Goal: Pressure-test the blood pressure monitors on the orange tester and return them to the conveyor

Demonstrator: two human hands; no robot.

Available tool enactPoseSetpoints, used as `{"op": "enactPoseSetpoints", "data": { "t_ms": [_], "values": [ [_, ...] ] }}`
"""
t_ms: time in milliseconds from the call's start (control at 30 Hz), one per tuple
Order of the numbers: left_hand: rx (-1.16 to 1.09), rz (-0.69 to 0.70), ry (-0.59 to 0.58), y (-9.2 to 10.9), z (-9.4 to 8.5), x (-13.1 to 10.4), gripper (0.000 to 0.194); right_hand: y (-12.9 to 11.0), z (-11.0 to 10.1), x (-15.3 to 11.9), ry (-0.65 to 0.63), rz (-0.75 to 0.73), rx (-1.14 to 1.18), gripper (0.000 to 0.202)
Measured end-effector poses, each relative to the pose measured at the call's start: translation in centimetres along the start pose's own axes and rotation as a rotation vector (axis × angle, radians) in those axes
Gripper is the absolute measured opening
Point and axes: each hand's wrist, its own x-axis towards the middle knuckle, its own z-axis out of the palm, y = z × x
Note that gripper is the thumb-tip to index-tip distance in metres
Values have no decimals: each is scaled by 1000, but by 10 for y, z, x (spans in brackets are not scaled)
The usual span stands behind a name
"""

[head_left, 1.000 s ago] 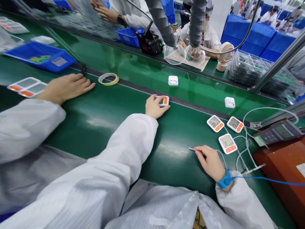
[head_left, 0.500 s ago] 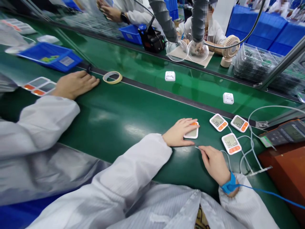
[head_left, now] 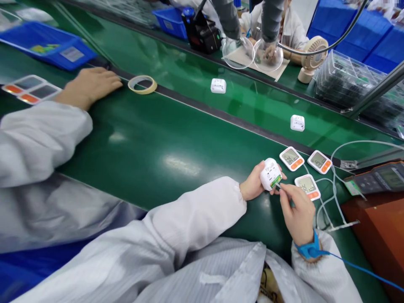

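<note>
My left hand (head_left: 254,183) holds a white device (head_left: 270,173) above the green bench, its back face up and a green strip showing at its lower edge. With thumb and forefinger, my right hand (head_left: 296,210) pinches a thin probe (head_left: 278,185) whose tip meets the device near that strip. A blue band (head_left: 309,248) circles my right wrist. Just to the right lie three white devices with lit displays and orange buttons: one at the upper left (head_left: 292,158), one at the right (head_left: 320,162) and one below (head_left: 307,187), with pale cables beside them.
On the belt sit two white devices (head_left: 218,86) (head_left: 297,123). A tape roll (head_left: 142,85) and a co-worker's hand (head_left: 90,86) are at the left, near a blue tray (head_left: 67,54). A meter (head_left: 378,179) rests on an orange-brown box (head_left: 375,219) at the right. Another person sits across.
My left hand has lifted the device off the bench, and its back now faces up. My right hand has moved up and right, bringing the probe to it. The view has shifted slightly.
</note>
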Motion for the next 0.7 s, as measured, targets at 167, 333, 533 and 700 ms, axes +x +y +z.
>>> {"op": "enactPoseSetpoints", "data": {
  "t_ms": [167, 333, 533, 700],
  "values": [
    [71, -143, -38, -3, -1, -6, 87, -1, 0, -1, -7, 6, -11, 9],
    [217, -208, -115, 3, 2, -9, 91, -3, -4, 1, -1, 41, 65, 7],
    [447, -160, -102, 12, 12, -10, 89, -1, -2, 0, -26, 71, 64, 10],
    [521, -163, -85, 15, 13, -10, 88, -2, 2, -3, -53, 77, 73, 9]
  ]
}}
